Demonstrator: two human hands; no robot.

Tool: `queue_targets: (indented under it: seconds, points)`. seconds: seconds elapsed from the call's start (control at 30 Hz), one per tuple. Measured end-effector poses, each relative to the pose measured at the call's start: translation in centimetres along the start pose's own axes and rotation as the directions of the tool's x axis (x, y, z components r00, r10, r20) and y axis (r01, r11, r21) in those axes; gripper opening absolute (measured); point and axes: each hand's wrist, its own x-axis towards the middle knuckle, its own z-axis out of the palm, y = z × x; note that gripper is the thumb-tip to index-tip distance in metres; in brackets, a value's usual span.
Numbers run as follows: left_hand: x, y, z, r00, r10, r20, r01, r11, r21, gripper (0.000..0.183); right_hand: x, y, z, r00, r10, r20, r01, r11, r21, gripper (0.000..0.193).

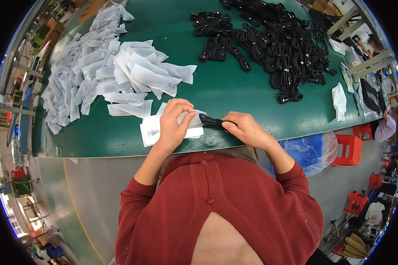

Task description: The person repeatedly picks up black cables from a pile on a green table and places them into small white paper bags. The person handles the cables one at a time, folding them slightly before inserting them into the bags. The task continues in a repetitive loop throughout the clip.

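My right hand [247,128] is closed around a coiled black cable [212,122], whose left end points toward my left hand. Thumb and fingertips of my left hand [177,123] are pinched together at a translucent white bag [197,112], by the end of the cable. How far the cable reaches into the bag is hidden behind the fingers. Under my left hand lies a flat stack of white printed bags [150,131], close to the table's front edge.
Many filled whitish bags [82,70] are heaped on the left of the green table [181,26]. Coiled black cables [278,48] form a pile at the back right. A white packet [339,101] lies near the right edge; a red stool [349,149] and plastic-covered blue bin [303,152] stand below.
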Motion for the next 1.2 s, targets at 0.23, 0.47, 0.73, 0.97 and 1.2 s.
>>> queue_targets:
  seconds: [0.23, 0.47, 0.73, 0.97, 1.2]
  points:
    - [0.9, 1.5, -0.1, 0.971, 0.205, 0.120, -0.217, 0.971, 0.098, 0.012, 1.5, -1.2, 0.2, 0.961, 0.219, 0.171, -0.262, 0.918, 0.296, 0.031]
    - [2.4, 1.3, -1.3, 0.997, 0.073, 0.023, -0.074, 0.994, 0.078, 0.008, 3.1, -2.1, 0.4, 0.921, -0.337, -0.197, 0.318, 0.940, -0.121, 0.031]
    - [3.2, 0.8, -2.5, 1.000, 0.022, 0.021, -0.023, 0.998, 0.060, 0.007, 4.6, -2.0, 1.0, 0.919, -0.200, -0.340, 0.202, 0.979, -0.030, 0.021]
    - [3.1, 0.3, -2.7, 0.996, -0.084, 0.023, 0.087, 0.957, -0.276, 0.011, 6.6, -3.7, 1.5, 0.883, -0.341, -0.322, 0.368, 0.930, 0.025, 0.030]
    - [10.5, -2.5, -9.5, 0.906, -0.369, -0.206, 0.046, 0.571, -0.820, 0.014, 10.5, 3.4, -4.4, 0.721, -0.255, -0.645, -0.153, 0.849, -0.506, 0.028]
